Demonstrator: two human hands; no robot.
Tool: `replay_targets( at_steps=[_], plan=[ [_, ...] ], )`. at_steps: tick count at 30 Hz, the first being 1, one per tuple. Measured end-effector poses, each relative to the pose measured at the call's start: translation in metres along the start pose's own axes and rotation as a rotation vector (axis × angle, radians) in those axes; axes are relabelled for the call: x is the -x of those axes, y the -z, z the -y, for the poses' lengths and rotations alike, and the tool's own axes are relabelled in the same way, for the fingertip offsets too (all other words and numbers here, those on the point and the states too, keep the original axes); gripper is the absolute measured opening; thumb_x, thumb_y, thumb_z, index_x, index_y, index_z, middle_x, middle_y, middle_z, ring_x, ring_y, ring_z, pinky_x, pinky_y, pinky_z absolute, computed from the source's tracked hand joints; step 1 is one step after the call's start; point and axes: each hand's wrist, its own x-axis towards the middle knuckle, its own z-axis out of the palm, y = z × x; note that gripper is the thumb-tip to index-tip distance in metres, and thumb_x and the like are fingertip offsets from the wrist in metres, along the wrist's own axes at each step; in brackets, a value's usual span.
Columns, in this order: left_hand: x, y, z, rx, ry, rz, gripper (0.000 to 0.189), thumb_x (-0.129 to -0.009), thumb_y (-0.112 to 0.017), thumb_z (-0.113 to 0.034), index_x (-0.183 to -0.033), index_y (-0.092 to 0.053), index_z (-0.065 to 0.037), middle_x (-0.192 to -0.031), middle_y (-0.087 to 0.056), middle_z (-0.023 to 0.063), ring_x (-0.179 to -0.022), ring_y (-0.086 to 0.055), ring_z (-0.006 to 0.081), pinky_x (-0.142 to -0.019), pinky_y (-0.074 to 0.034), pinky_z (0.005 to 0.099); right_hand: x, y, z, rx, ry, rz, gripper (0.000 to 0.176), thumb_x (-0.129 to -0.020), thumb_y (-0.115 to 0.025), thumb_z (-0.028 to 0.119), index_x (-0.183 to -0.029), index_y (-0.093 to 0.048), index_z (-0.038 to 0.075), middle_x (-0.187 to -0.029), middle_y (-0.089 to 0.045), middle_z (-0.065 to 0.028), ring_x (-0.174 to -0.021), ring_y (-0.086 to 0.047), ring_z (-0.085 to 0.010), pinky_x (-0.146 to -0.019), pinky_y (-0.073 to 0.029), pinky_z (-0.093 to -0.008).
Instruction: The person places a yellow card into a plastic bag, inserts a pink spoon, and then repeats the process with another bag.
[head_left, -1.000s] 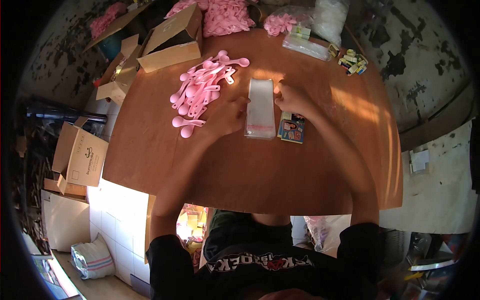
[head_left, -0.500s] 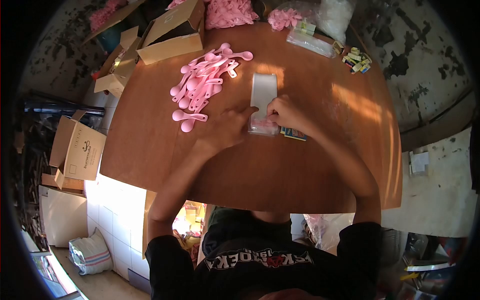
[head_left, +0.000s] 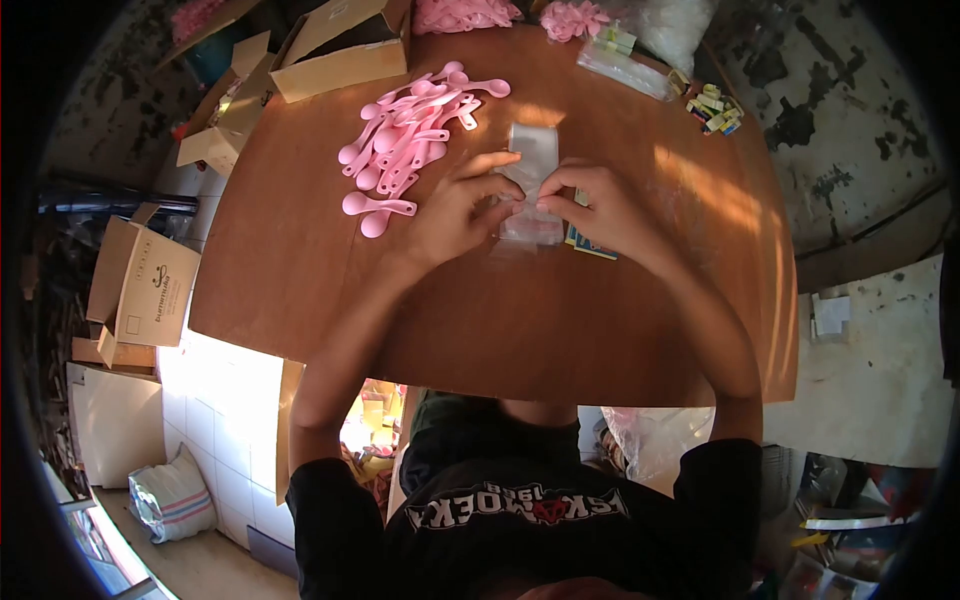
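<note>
A stack of clear plastic bags (head_left: pixel 534 150) lies in the middle of the round wooden table (head_left: pixel 520 320). My left hand (head_left: pixel 455 210) and my right hand (head_left: pixel 598 205) meet over the stack's near end, and both pinch one thin bag by its edge. A heap of pink plastic spoons (head_left: pixel 405 135) lies just left of my left hand. A small stack of printed cards (head_left: pixel 590 245) peeks out under my right hand.
Open cardboard boxes (head_left: pixel 335 45) stand at the table's far left, with more boxes (head_left: pixel 140 290) on the floor to the left. Bags of pink items (head_left: pixel 460 12), a packet of clear bags (head_left: pixel 625 68) and small yellow packets (head_left: pixel 710 108) line the far edge.
Both hands slid from the sides of the bag stack to its near end, then closed together on one bag. The view shifted slightly downward.
</note>
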Motion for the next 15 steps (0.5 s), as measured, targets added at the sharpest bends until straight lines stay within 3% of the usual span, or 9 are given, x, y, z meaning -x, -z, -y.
replay_targets(
  at_steps=[2, 3, 5, 6, 8, 9, 11, 15],
  plan=[
    [0.005, 0.002, 0.002, 0.103, -0.019, 0.051, 0.022, -0.081, -0.073, -0.005, -0.102, -0.065, -0.004, -0.112, -0.068, 0.0103, -0.080, -0.069, 0.0255, -0.077, -0.054, 0.0395, 0.010, 0.008, 0.007, -0.042, -0.088, -0.051, 0.011, -0.083, -0.069, 0.011, -0.089, -0.070, 0.002, -0.086, -0.068, -0.0117, -0.080, -0.067, -0.0287, -0.072, -0.052, -0.0361],
    [0.008, 0.005, -0.002, 0.201, 0.129, 0.043, 0.016, -0.084, -0.071, -0.006, -0.099, -0.066, -0.004, -0.104, -0.070, 0.0078, -0.078, -0.068, 0.0199, -0.074, -0.052, 0.0351, 0.018, 0.011, 0.004, -0.043, -0.096, -0.045, 0.011, -0.083, -0.069, 0.011, -0.089, -0.070, 0.002, -0.086, -0.068, -0.0117, -0.080, -0.067, -0.0287, -0.072, -0.052, -0.0361],
    [0.011, 0.011, -0.011, 0.395, 0.429, 0.028, 0.007, -0.090, -0.067, -0.009, -0.094, -0.068, -0.003, -0.087, -0.073, 0.0029, -0.075, -0.065, 0.0085, -0.068, -0.049, 0.0263, 0.038, 0.021, -0.007, 0.305, -0.190, 0.171, 0.016, -0.082, -0.071, 0.011, -0.095, -0.069, 0.003, -0.091, -0.067, -0.0127, -0.084, -0.066, -0.0311, -0.075, -0.052, -0.0378],
    [0.012, 0.015, -0.014, 0.403, 0.437, 0.031, 0.007, -0.090, -0.067, -0.009, -0.094, -0.068, -0.003, -0.087, -0.073, 0.0029, -0.075, -0.065, 0.0085, -0.068, -0.049, 0.0263, 0.049, 0.020, -0.009, 0.302, -0.198, 0.180, 0.016, -0.082, -0.071, 0.011, -0.095, -0.069, 0.003, -0.091, -0.067, -0.0127, -0.084, -0.066, -0.0311, -0.075, -0.052, -0.0378],
    [0.015, 0.023, -0.020, 0.412, 0.497, 0.072, 0.009, -0.091, -0.065, -0.001, -0.099, -0.066, 0.000, -0.096, -0.070, 0.0056, -0.091, -0.065, 0.0106, -0.082, -0.051, 0.0255, 0.071, 0.012, -0.012, 0.449, -0.199, 0.174, 0.023, -0.080, -0.073, 0.011, -0.101, -0.068, 0.004, -0.095, -0.067, -0.0125, -0.088, -0.066, -0.0320, -0.078, -0.052, -0.0394],
    [0.016, 0.023, -0.024, 0.460, 0.480, 0.051, 0.010, -0.091, -0.065, -0.001, -0.101, -0.065, 0.001, -0.095, -0.069, 0.0044, -0.089, -0.065, 0.0106, -0.080, -0.052, 0.0247, 0.077, 0.006, -0.015, 0.444, -0.208, 0.182, 0.023, -0.080, -0.073, 0.011, -0.101, -0.068, 0.004, -0.095, -0.067, -0.0125, -0.088, -0.066, -0.0320, -0.078, -0.052, -0.0394],
    [0.019, 0.020, -0.026, 0.484, 0.498, 0.044, 0.011, -0.091, -0.065, -0.001, -0.101, -0.065, 0.001, -0.095, -0.069, 0.0043, -0.088, -0.066, 0.0107, -0.079, -0.052, 0.0245, 0.090, -0.006, -0.019, 0.428, -0.162, -0.018, 0.028, -0.079, -0.073, 0.010, -0.105, -0.067, 0.005, -0.099, -0.066, -0.0123, -0.088, -0.065, -0.0329, -0.079, -0.052, -0.0408],
    [0.021, 0.018, -0.035, 0.491, 0.527, 0.019, 0.013, -0.091, -0.065, -0.001, -0.104, -0.065, 0.001, -0.095, -0.068, 0.0038, -0.083, -0.065, 0.0099, -0.075, -0.052, 0.0230, 0.098, -0.010, -0.030, 0.427, -0.174, -0.051, 0.019, -0.080, -0.072, 0.013, -0.096, -0.068, 0.004, -0.096, -0.065, -0.0104, -0.083, -0.064, -0.0342, -0.075, -0.052, -0.0428]
  ],
)
